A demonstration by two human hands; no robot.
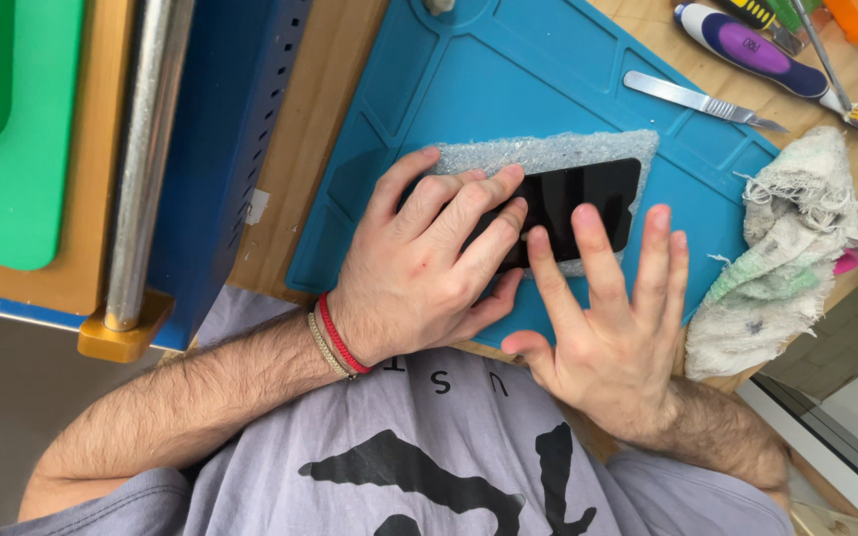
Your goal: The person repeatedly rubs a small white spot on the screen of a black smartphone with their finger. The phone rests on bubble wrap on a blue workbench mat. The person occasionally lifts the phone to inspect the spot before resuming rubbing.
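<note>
A wooden workbench (pixel 330 89) carries a blue silicone repair mat (pixel 508 69), with a blue metal cabinet (pixel 220 149) and a steel bar (pixel 141 159) off to one side. A scalpel (pixel 697 99), a purple-handled tool (pixel 757 50) and a grubby rag (pixel 786 248) lie near the mat's far corner. In the middle of the mat sits a black smartphone (pixel 578 199), glossy screen up, on a sheet of bubble wrap (pixel 548 151). The left hand (pixel 429 268) lies over one end, fingers curled and pressing down on the glass. The right hand (pixel 608 328) is spread flat, fingertips (pixel 588 220) resting on the screen, gripping nothing.
</note>
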